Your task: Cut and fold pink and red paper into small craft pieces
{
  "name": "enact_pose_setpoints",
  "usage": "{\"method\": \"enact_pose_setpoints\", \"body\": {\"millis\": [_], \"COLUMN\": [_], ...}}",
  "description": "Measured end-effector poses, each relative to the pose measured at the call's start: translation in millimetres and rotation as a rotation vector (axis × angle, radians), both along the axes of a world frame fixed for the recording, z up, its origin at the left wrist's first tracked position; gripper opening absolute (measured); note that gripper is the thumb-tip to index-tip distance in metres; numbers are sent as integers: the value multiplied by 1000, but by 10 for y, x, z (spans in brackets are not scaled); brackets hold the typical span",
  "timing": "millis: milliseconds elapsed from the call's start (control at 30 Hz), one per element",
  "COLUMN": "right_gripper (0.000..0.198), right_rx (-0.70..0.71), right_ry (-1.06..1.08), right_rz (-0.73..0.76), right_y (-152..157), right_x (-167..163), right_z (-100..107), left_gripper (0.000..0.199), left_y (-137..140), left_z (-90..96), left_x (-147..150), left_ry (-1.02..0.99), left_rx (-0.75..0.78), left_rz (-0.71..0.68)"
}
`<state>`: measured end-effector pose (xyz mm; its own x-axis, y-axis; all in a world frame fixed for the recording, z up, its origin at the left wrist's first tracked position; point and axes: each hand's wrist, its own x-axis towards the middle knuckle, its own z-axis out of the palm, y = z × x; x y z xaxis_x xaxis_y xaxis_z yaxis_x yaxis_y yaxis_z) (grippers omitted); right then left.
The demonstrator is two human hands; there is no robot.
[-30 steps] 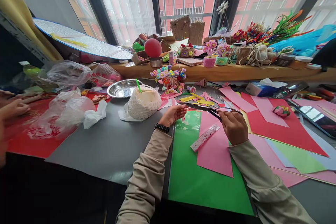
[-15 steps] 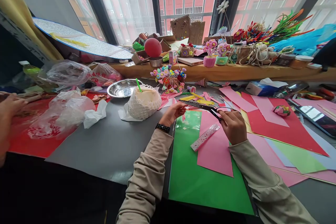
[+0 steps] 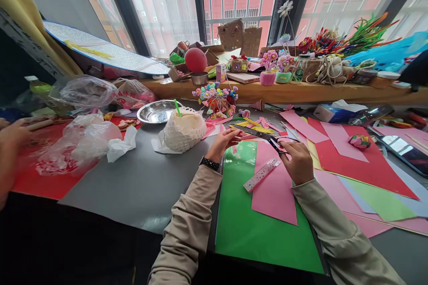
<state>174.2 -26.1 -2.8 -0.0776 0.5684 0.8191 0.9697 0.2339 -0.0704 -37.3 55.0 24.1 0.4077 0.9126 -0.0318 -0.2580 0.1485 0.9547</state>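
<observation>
My right hand [image 3: 296,160] is closed round the handles of a pair of dark scissors [image 3: 256,132], whose blades point left over the top of a green sheet [image 3: 264,240]. Close to the blade tips, my left hand [image 3: 223,143] has its fingers stretched out and slightly apart; I make out nothing held in it. Below the scissors, a pink patterned ruler [image 3: 261,175] lies across a pink paper sheet [image 3: 276,202] on the green one. Yellow and pink paper strips [image 3: 249,123] are scattered behind the blades.
Left of my arm, a drink in white foam netting [image 3: 185,131] stands by a metal plate [image 3: 157,112]. Pipe-cleaner flowers [image 3: 217,98] sit behind. Red paper [image 3: 364,173] and a phone [image 3: 406,151] lie right. Another person's hand [image 3: 10,138] is at far left.
My left hand's fingers have loosened from a pinch near the scissor tips and straightened. My right hand stays nearly in place with the scissors.
</observation>
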Motion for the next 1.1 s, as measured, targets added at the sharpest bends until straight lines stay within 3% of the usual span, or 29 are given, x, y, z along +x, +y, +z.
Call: {"method": "enact_pose_setpoints", "body": {"millis": [333, 567, 767, 1100], "right_gripper": [27, 27, 25, 26], "right_rx": [64, 67, 121, 101], "right_ry": [-88, -159, -247, -283], "right_rz": [-9, -40, -107, -60], "right_y": [-17, -57, -95, -101], "right_x": [-19, -24, -37, -23], "right_z": [-9, 38, 86, 98], "left_gripper": [24, 22, 16, 9], "left_y": [-11, 16, 33, 54], "left_z": [15, -32, -53, 12], "left_x": [20, 0, -28, -98], "left_ry": [46, 57, -50, -27], "left_rx": [5, -110, -197, -272], "left_rz": [71, 65, -20, -82]}}
